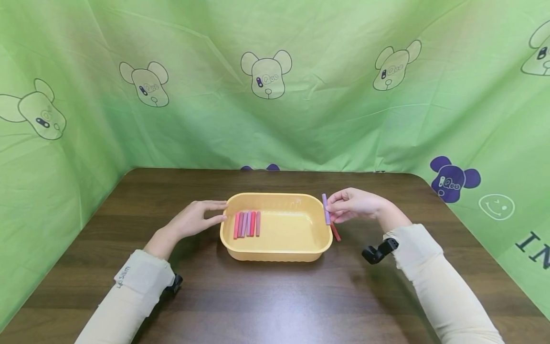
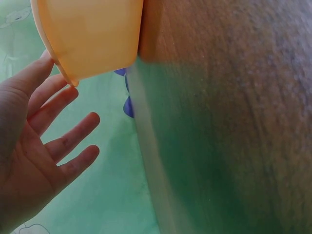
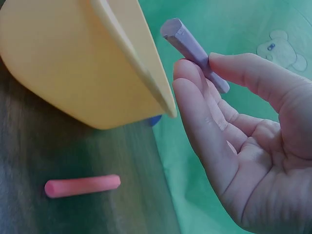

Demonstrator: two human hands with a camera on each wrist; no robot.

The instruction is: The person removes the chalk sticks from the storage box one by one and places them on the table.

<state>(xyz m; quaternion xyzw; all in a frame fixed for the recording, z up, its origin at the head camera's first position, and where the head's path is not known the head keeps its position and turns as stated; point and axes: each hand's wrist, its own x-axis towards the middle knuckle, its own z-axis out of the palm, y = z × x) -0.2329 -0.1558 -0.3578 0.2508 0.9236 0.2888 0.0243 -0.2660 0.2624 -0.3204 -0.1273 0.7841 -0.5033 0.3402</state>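
A yellow plastic basin [image 1: 279,256] sits on the table. At its left end, my left hand [image 1: 194,219] touches the rim with its fingertips, fingers extended and spread. In the left wrist view, the thumb and fingers [image 2: 63,141] lie along the basin's edge. Over the basin's right rim, my right hand [image 1: 354,203] pinches a purple chalk stick [image 1: 326,209] between thumb and fingers. The chalk [image 3: 192,48] slants in the right wrist view, apart from the rim. A red chalk stick [image 1: 336,232] lies on the table beside the basin's right end, below the right hand.
Inside the basin, several pink, red and purple chalk sticks [image 1: 247,224] lie side by side in a row toward the left. A brown wooden table [image 1: 266,306] bears everything. Behind it hangs a green cloth [image 1: 326,129] printed with bear heads.
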